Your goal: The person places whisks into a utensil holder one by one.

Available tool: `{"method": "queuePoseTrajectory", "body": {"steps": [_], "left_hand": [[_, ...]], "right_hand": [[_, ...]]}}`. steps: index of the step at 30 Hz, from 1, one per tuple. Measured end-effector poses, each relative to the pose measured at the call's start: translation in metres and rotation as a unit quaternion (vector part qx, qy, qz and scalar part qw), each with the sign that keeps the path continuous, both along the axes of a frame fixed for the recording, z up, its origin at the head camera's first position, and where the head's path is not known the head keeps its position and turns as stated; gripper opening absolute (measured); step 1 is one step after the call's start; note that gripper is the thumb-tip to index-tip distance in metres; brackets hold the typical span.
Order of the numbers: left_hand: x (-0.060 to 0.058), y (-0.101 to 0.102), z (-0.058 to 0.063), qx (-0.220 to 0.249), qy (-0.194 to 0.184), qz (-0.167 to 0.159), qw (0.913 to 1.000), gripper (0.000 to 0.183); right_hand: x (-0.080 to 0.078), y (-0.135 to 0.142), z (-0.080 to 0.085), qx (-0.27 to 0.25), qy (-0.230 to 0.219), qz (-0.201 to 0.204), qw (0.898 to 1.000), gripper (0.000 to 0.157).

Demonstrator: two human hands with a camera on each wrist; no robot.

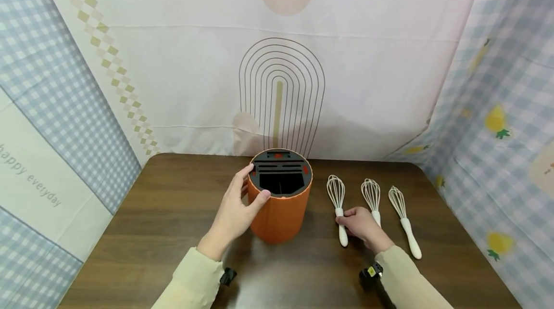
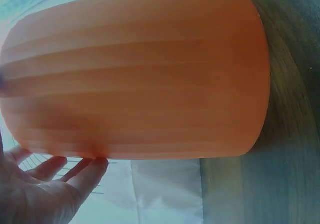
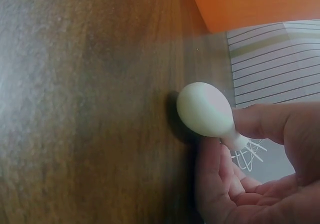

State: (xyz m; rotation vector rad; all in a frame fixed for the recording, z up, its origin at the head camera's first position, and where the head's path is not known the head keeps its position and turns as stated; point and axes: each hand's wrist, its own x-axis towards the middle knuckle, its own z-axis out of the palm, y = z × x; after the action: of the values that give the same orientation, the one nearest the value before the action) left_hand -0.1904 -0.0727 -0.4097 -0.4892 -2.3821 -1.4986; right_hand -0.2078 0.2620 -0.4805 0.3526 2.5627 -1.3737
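Note:
An orange utensil holder (image 1: 277, 220) with a black, slotted insert stands upright on the table, and fills much of the left wrist view. My left hand (image 1: 235, 210) grips it at the upper left side, thumb by the front rim and fingers round the far left. To the right, a white whisk (image 1: 335, 191) is pinched at its handle between the thumb and fingers of my right hand (image 1: 363, 225). In the right wrist view, the rounded handle end (image 3: 202, 108) sits close to the tabletop. A second whisk (image 1: 371, 193) is partly hidden behind that hand.
A third whisk (image 1: 407, 227) lies farthest right on the brown wooden table (image 1: 173, 208). A patterned white cloth (image 1: 195, 83) hangs at the back, with blue checked cloths at both sides. The holder stands near the table's back edge.

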Motion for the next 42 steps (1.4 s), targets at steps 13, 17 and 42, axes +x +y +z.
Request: {"method": "queuePoseTrajectory", "body": {"steps": [13, 17, 42], "left_hand": [[0.006, 0.002, 0.015, 0.066, 0.093, 0.017, 0.9933, 0.054], [-0.003, -0.002, 0.002, 0.032, 0.097, 0.032, 0.9943, 0.053], [-0.009, -0.003, -0.004, -0.022, 0.089, 0.024, 0.9955, 0.051]], "right_hand": [[-0.002, 0.002, -0.004, -0.007, -0.004, -0.002, 1.000, 0.035], [-0.003, 0.004, -0.005, -0.016, -0.004, -0.001, 1.000, 0.037], [-0.003, 0.001, -0.006, -0.011, 0.004, 0.002, 1.000, 0.022]]}}
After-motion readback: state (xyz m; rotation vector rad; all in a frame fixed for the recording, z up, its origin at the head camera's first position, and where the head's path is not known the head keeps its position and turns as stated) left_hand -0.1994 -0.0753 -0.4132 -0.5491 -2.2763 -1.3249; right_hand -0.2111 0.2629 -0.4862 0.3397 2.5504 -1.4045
